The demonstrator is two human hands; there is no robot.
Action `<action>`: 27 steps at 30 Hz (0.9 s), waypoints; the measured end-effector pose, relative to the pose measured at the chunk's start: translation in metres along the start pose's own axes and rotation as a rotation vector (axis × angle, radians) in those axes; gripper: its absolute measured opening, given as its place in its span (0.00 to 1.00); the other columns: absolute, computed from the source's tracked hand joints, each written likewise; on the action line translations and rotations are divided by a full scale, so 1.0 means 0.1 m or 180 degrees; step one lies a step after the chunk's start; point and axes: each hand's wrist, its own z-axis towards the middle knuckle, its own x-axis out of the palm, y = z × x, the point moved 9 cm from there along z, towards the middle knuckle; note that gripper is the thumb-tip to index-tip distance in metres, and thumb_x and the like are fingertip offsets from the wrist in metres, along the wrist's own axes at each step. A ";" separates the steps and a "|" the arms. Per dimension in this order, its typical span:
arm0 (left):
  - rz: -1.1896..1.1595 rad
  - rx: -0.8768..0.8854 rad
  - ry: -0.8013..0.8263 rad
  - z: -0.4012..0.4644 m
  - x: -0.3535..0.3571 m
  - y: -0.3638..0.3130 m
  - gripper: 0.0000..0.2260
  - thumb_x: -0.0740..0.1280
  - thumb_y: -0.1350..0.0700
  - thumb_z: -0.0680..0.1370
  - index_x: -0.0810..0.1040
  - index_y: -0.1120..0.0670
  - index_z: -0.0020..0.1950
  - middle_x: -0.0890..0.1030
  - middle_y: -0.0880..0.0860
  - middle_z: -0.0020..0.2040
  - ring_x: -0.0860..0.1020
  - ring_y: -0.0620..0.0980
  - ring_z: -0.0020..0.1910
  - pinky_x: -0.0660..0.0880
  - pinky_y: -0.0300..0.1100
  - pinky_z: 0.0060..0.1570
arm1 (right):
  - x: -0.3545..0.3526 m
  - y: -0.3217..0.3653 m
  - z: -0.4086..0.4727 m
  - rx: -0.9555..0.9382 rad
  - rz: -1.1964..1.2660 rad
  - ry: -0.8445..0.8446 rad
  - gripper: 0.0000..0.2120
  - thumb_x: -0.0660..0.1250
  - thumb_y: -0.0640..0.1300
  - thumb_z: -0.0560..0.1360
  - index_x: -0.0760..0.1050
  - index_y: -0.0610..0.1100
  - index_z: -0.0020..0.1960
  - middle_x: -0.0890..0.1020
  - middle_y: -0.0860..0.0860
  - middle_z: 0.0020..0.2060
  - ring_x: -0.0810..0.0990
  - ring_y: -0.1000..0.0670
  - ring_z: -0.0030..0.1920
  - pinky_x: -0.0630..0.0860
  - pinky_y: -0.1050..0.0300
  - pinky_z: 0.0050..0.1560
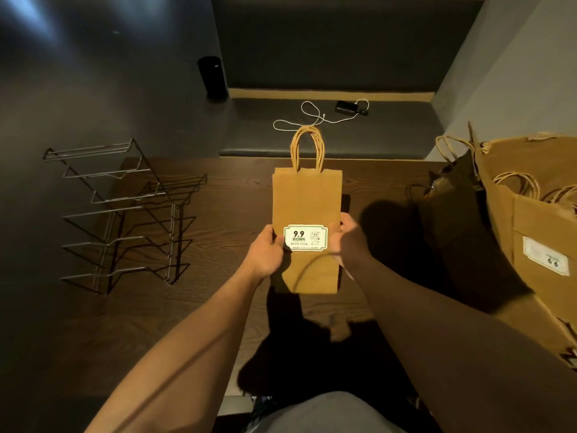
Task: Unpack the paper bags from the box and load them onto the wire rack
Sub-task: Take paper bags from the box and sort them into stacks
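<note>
head view: left hand (267, 250) and right hand (346, 242) around paper bag (306, 201) edges

Bare forearms (199, 332), grey trousers (327, 414)

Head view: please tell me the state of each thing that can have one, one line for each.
Paper bag with 9.9 label: folded flat, held at both side edges above the table.
Left hand: grips the bag's left edge.
Right hand: grips the bag's right edge.
Wire rack: standing on the table, no bags on it.
Other paper bags: piled at the right.
</note>
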 end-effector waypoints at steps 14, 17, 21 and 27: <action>0.0505 -0.0914 -0.0264 -0.03 0.49 0.21 0.24 0.69 0.57 0.74 0.69 0.58 0.70 0.75 0.62 0.65 0.76 0.60 0.61 0.73 0.52 0.62 | -0.65 -0.22 0.23 -0.0210 -0.1785 -0.0126 0.22 0.57 0.33 0.77 0.71 0.46 0.70 0.76 0.42 0.64 0.75 0.40 0.62 0.70 0.57 0.55; 0.1638 0.0749 -0.1419 -0.18 0.14 -0.52 0.39 0.72 0.55 0.73 0.56 0.57 0.79 0.61 0.63 0.75 0.58 0.64 0.75 0.59 0.55 0.73 | -0.55 0.08 0.19 -0.0961 -0.3671 0.0198 0.17 0.56 0.37 0.78 0.74 0.48 0.62 0.79 0.44 0.58 0.76 0.39 0.60 0.70 0.50 0.55; 0.2926 0.1509 0.0055 -0.15 0.78 -0.88 0.26 0.68 0.49 0.75 0.68 0.53 0.70 0.75 0.59 0.66 0.71 0.62 0.68 0.70 0.52 0.63 | -0.16 0.37 0.03 -0.1866 -0.4862 0.0916 0.14 0.55 0.47 0.81 0.73 0.56 0.63 0.76 0.50 0.61 0.72 0.43 0.63 0.65 0.48 0.58; 0.0755 -0.0176 0.0356 0.13 0.90 -0.31 0.08 0.65 0.59 0.78 0.79 0.57 0.56 0.83 0.57 0.49 0.80 0.56 0.49 0.77 0.46 0.47 | -0.69 0.31 0.15 -0.1073 -0.3012 -0.0504 0.24 0.59 0.46 0.81 0.60 0.44 0.76 0.62 0.44 0.75 0.60 0.43 0.74 0.59 0.49 0.71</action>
